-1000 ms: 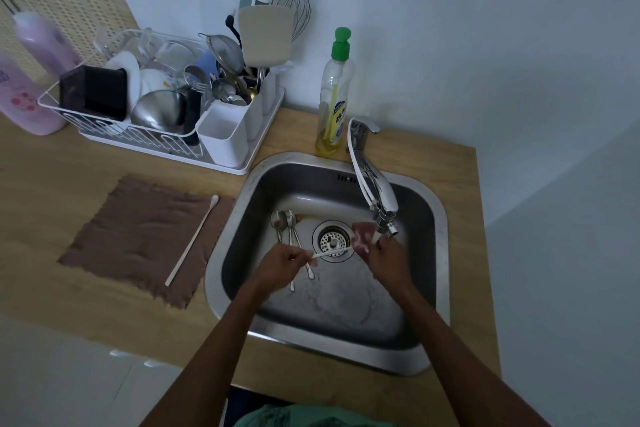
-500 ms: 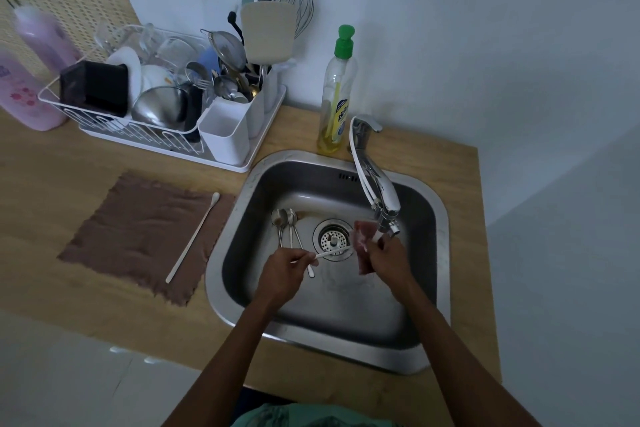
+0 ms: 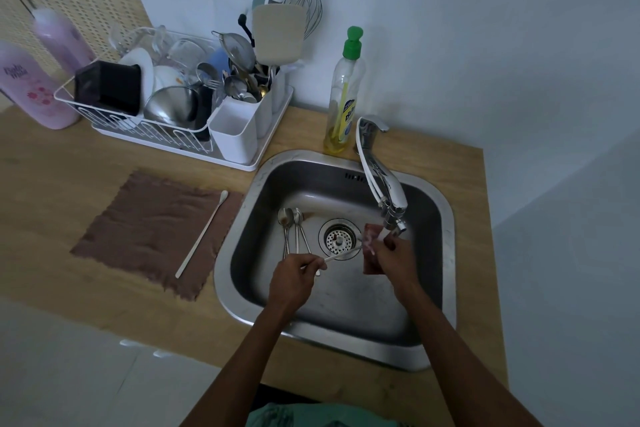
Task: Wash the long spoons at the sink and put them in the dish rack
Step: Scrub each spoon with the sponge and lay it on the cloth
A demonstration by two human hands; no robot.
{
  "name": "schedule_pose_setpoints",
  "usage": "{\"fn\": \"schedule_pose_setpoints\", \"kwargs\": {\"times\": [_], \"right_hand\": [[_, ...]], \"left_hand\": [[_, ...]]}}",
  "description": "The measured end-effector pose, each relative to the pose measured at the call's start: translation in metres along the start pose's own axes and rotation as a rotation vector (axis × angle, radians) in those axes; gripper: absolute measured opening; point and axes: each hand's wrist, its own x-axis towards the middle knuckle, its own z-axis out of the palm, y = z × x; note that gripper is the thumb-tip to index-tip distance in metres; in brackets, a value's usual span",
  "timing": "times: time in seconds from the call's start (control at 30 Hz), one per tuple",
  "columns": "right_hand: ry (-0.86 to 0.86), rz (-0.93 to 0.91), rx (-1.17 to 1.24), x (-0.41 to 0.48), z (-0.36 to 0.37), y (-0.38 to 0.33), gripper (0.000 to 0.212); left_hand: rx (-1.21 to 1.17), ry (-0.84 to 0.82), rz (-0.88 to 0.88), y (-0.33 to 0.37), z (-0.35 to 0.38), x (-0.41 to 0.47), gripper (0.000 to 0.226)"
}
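Three metal spoons (image 3: 296, 218) lie in the sink (image 3: 239, 291) beside the drain. Above them my left hand (image 3: 294, 277) pinches a white long spoon (image 3: 343, 253) by its handle. My right hand (image 3: 394, 255) grips a reddish sponge (image 3: 371, 231) against its far end.

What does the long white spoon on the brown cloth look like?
The long white spoon is thin and straight and looks plastic, with a small rounded bowl at its far end. It lies flat and slanted on the right part of the brown cloth, left of the sink. Nothing else touches it.
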Motion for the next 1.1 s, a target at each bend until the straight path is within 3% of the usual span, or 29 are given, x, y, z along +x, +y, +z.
{"fn": "schedule_pose_setpoints", "kwargs": {"times": [0.23, 0.4, 0.53, 0.6, 0.67, 0.73, 0.83, 1.1], "right_hand": [[-0.026, -0.067, -0.070, -0.008, -0.003, -0.002, 0.012], [0.148, -0.169, -0.206, -0.019, 0.005, 0.000, 0.033], [-0.029, -0.180, -0.257, -0.018, -0.003, -0.003, 0.011], [-0.110, -0.186, -0.278, -0.018, -0.010, -0.007, 0.016], [-0.067, -0.206, -0.302, -0.020, -0.011, -0.011, 0.025], [0.009, -0.229, -0.277, -0.024, -0.008, -0.011, 0.027], [0.101, -0.224, -0.139, -0.033, -0.004, -0.013, 0.011], [-0.008, -0.082, 0.009, -0.035, -0.026, -0.007, 0.011]], "left_hand": [[0.019, -0.008, 0.009, -0.004, 0.000, -0.002, 0.021], [0.019, -0.013, 0.039, 0.002, 0.003, -0.008, 0.020], [0.005, 0.034, 0.018, -0.003, 0.000, -0.012, 0.020], [0.010, 0.024, 0.015, -0.006, -0.004, -0.013, 0.021], [0.015, 0.006, 0.018, -0.004, -0.005, -0.016, 0.021], [0.006, -0.002, 0.038, 0.002, -0.004, -0.018, 0.021], [0.018, 0.029, 0.017, 0.007, -0.005, -0.023, 0.024], [-0.025, 0.273, -0.091, -0.024, -0.067, -0.031, 0.023]]}}
